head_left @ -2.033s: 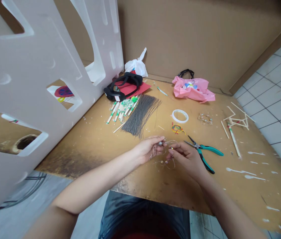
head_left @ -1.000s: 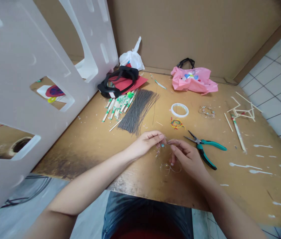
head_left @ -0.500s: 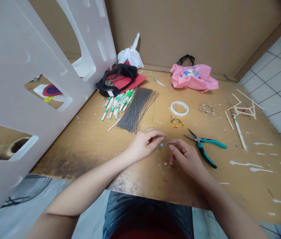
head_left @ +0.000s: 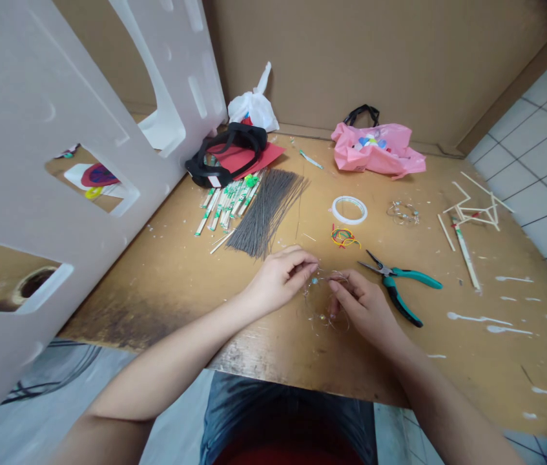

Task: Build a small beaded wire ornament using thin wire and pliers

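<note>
Between my two hands hangs a thin beaded wire loop [head_left: 322, 317], with a pale blue bead near its upper left and small clear ones lower down. My left hand [head_left: 288, 276] pinches the wire at its upper left end, thumb against fingers. On the other side my right hand [head_left: 358, 298] is closed on the loop's upper right, where the wire curls in small rings. Just right of that hand, pliers [head_left: 392, 276] with teal and black handles lie with their jaws apart. A similar beaded wire ring [head_left: 403, 213] rests farther back on the table.
A bundle of grey wires [head_left: 268, 213] lies beside wrapped chopsticks [head_left: 227, 203] and a black headset [head_left: 205, 171]. Beyond my hands are a tape roll [head_left: 335, 210] and coloured rubber bands [head_left: 343, 237]. A pink bag [head_left: 350, 158] stands behind; a stick frame [head_left: 476, 216] sits right.
My left hand has shifted very slightly left, and the beaded loop has turned a little. My right hand keeps nearly the same place.
</note>
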A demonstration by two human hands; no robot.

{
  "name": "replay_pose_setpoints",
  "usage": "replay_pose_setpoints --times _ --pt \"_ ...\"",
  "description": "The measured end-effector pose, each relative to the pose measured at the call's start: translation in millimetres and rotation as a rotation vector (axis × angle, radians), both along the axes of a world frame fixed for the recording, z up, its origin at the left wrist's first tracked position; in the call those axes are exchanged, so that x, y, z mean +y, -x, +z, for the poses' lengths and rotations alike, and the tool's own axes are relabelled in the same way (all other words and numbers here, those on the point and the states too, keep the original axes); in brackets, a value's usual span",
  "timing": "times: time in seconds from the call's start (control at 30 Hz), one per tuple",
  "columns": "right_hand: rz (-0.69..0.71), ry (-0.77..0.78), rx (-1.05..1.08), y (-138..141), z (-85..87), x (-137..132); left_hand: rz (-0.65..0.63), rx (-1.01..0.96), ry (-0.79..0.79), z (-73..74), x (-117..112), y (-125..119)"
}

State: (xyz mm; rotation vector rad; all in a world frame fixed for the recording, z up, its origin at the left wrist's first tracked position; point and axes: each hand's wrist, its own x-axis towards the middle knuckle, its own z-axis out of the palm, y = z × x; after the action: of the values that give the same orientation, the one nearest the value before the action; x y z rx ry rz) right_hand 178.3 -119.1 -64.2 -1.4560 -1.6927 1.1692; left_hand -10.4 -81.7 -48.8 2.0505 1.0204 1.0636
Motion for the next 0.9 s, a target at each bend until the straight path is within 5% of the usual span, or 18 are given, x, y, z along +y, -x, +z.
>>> replay_pose_setpoints --times 0.4,0.9 --pt "-0.019 0.020 0.062 2.3 0.3 0.9 0.016 0.110 -0.161 0.8 -1.2 2.1" --pt "0.016 0.031 0.074 0.5 2.6 2.1 0.052 0.037 -0.043 -1.4 -2.8 1.0"
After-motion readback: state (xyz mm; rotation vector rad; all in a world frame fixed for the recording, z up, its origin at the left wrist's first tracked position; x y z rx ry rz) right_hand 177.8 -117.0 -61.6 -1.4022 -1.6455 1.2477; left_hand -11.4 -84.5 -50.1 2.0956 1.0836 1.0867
